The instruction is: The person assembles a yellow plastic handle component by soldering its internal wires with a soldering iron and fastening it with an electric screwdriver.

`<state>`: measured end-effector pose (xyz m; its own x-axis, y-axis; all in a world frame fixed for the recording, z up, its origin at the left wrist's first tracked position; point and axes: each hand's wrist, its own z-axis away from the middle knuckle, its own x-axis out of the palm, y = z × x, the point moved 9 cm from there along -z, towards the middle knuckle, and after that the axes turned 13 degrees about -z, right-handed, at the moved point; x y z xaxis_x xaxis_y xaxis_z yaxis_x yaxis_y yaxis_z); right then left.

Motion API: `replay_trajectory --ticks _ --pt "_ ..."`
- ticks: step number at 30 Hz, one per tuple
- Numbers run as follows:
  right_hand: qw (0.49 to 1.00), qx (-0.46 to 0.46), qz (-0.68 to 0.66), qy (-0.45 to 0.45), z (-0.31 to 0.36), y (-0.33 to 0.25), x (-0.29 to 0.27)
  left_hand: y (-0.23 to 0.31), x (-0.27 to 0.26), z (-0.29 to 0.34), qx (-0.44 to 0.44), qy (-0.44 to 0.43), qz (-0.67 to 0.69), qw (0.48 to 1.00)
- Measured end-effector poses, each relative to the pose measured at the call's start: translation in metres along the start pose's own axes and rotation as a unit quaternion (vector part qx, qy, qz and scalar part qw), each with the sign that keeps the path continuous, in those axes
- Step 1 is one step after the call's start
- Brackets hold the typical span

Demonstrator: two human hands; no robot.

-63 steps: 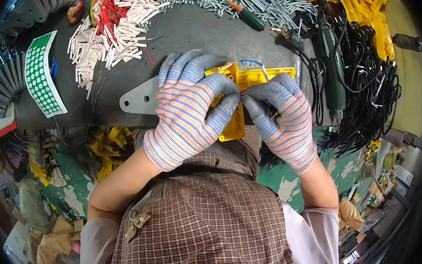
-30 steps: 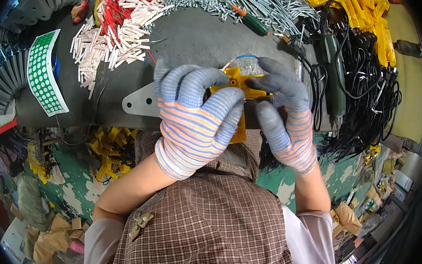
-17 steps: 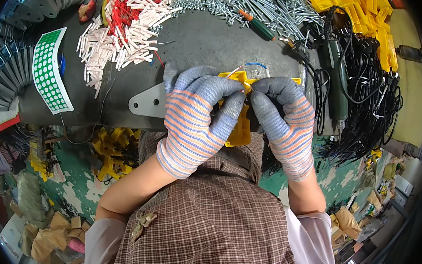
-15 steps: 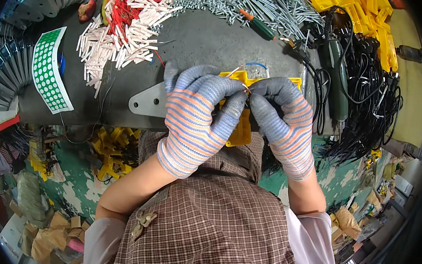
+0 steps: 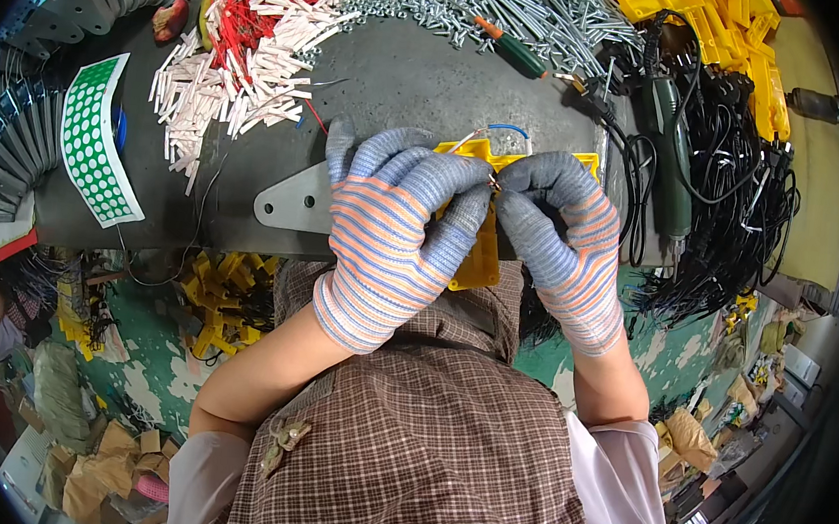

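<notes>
Both my hands wear striped knit gloves with grey fingertips and meet over a yellow plastic housing (image 5: 481,257) at the bench's near edge. Thumb and forefinger of my left hand (image 5: 399,210) pinch the bare end of a thin wire (image 5: 494,182). My right hand (image 5: 567,235) pinches the same wire end from the other side, its fingertips almost touching the left ones. A blue wire (image 5: 511,128) arches up behind the fingers, next to a pale one. Partly under my left hand lies a flat grey metal plate (image 5: 290,201) with holes. The gloves hide most of the housing.
White sleeves with red wires (image 5: 244,47) pile up at the far left, beside a sheet of green dots (image 5: 101,139). Long screws (image 5: 551,14) and a screwdriver (image 5: 513,49) lie at the back. Rightward are a green power tool (image 5: 670,159), black cables (image 5: 736,180) and yellow housings (image 5: 729,35).
My fingertips have shifted very slightly at the wire end, still pinching it. Otherwise my hands and the things on the bench stay where they were.
</notes>
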<state>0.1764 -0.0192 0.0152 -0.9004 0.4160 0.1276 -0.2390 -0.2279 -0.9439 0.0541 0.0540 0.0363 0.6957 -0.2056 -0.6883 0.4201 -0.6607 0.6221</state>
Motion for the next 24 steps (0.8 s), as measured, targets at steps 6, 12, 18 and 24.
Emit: replay_trajectory --ticks 6,12,18,24 --pt "1.0 -0.01 0.024 0.014 0.0 -0.002 0.0 -0.002 0.004 0.002 -0.001 -0.006 -0.023 1.0" --pt "0.994 -0.066 0.086 -0.001 0.002 -0.009 -0.004 0.005 -0.001 -0.002 0.016 -0.015 -0.069 0.997" --pt "0.972 -0.139 0.187 -0.04 0.004 -0.02 0.003 0.008 0.002 -0.005 0.051 -0.029 -0.068 0.996" --pt "0.782 -0.439 0.437 -0.069 0.026 -0.04 0.018 0.0 0.003 -0.007 0.002 -0.027 0.009 1.0"
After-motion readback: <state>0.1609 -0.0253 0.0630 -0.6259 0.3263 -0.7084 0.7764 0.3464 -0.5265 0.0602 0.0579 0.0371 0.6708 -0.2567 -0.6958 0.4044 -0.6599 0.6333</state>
